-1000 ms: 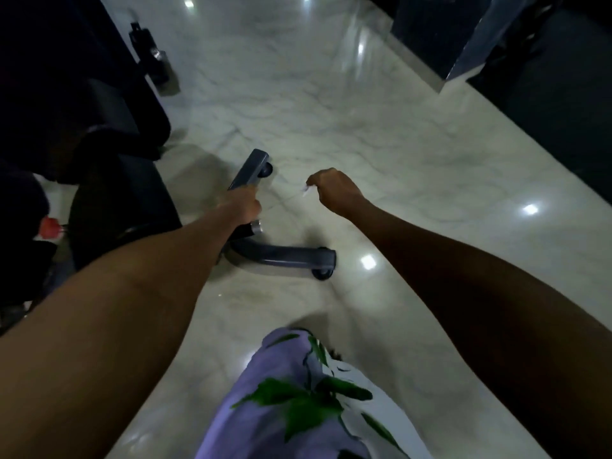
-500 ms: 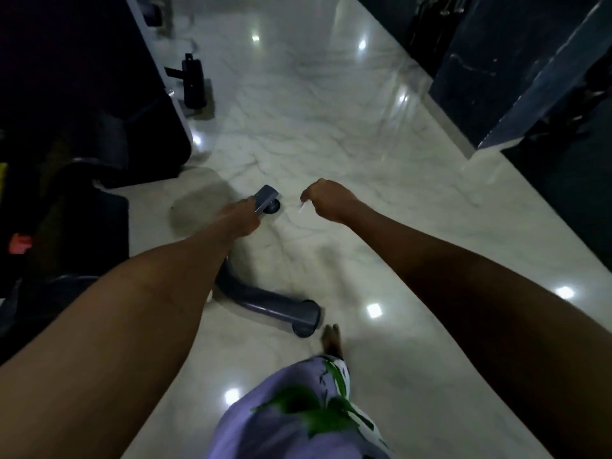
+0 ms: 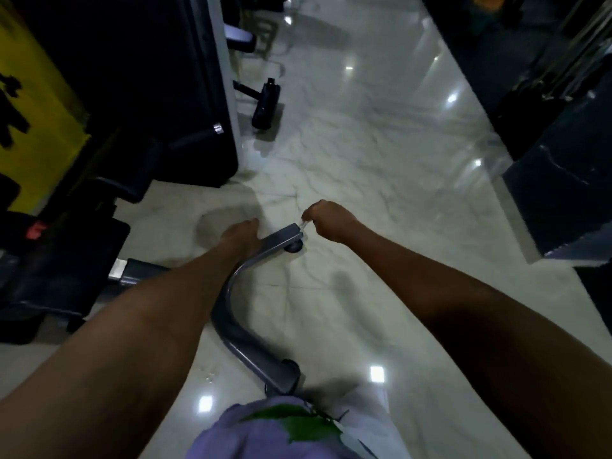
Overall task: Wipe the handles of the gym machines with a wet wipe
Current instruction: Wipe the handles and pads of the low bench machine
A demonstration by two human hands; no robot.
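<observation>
Right hand is now pinched shut on the wet wipe, right up against the tip of the gray handle, closer than a second ago. Left hand rests on the bar, grip hidden. Wiping looks about to start.

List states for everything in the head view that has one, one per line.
left hand: resting on the curved bar, fingers hidden, grip unclear
right hand: closed, pinching a small pale wipe
wipe: held at the bar's far end
curved bar: lying low over the floor
floor: glossy, reflecting ceiling lights
</observation>
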